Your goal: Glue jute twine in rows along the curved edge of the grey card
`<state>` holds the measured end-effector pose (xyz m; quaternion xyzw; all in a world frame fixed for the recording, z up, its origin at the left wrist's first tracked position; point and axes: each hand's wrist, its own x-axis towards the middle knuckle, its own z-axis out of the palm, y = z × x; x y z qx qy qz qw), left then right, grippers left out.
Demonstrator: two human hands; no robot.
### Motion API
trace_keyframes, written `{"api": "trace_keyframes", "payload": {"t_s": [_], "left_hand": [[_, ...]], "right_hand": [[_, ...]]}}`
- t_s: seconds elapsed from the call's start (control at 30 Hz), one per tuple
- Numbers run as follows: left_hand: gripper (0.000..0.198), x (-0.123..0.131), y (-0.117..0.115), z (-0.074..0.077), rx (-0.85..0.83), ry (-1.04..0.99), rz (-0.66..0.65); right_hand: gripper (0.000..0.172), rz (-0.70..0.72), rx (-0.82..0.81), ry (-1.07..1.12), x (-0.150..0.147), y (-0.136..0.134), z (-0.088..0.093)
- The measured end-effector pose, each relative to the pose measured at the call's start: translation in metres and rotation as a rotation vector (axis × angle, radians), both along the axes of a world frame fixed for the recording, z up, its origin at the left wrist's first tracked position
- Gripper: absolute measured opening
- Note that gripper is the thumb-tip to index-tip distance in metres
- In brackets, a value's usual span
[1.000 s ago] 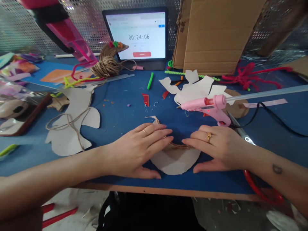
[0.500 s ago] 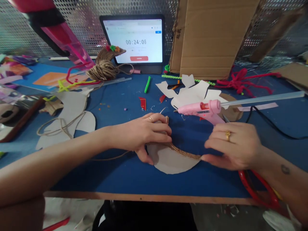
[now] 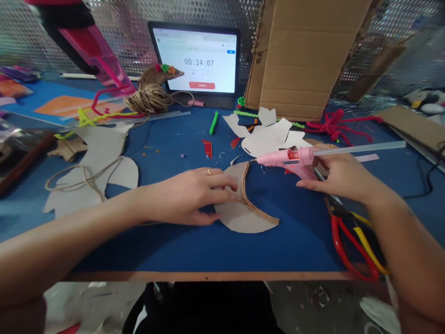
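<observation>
The left hand (image 3: 205,195) is at 9 o'clock on the curved grey cutout (image 3: 239,218), its fingers loosely bent and parted, tips resting on the face without grasping it. Twine trim (image 3: 259,211) lines the concave edge, which faces 2 o'clock. At 1 o'clock from that piece is the pink glue gun (image 3: 278,158). The right hand (image 3: 342,174) is at the gun's rear, thumb spread below, fingers partly hidden; I cannot tell whether they grip. Red-handled scissors (image 3: 357,244) lie between 3 and 4 o'clock, a tablet (image 3: 196,60) showing 00:24:07 at 11.
</observation>
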<state>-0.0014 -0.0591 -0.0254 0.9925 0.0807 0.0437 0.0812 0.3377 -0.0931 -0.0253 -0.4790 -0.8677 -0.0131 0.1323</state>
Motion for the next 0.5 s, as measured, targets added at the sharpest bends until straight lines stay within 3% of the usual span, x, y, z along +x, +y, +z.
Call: {"api": "trace_keyframes", "payload": {"t_s": [0.07,0.13,0.23,0.33,0.5], "left_hand": [[0.024,-0.001,-0.02,-0.008,0.092,-0.077,0.045],[0.026,0.0,-0.038,-0.018,0.206,-0.169,0.059],[0.024,0.003,-0.054,-0.03,0.323,-0.254,0.016],[0.025,0.005,-0.054,-0.034,0.311,-0.267,0.001],[0.026,0.003,-0.046,-0.03,0.228,-0.254,-0.007]], "right_hand": [[0.038,-0.054,-0.072,0.008,-0.003,0.001,-0.002],[0.037,-0.087,-0.108,-0.002,-0.007,0.0,-0.004],[0.035,-0.086,-0.043,-0.037,-0.012,-0.001,-0.009],[0.031,-0.081,0.022,-0.016,-0.013,-0.001,-0.013],[0.018,-0.097,-0.168,0.221,-0.008,-0.005,-0.009]]}}
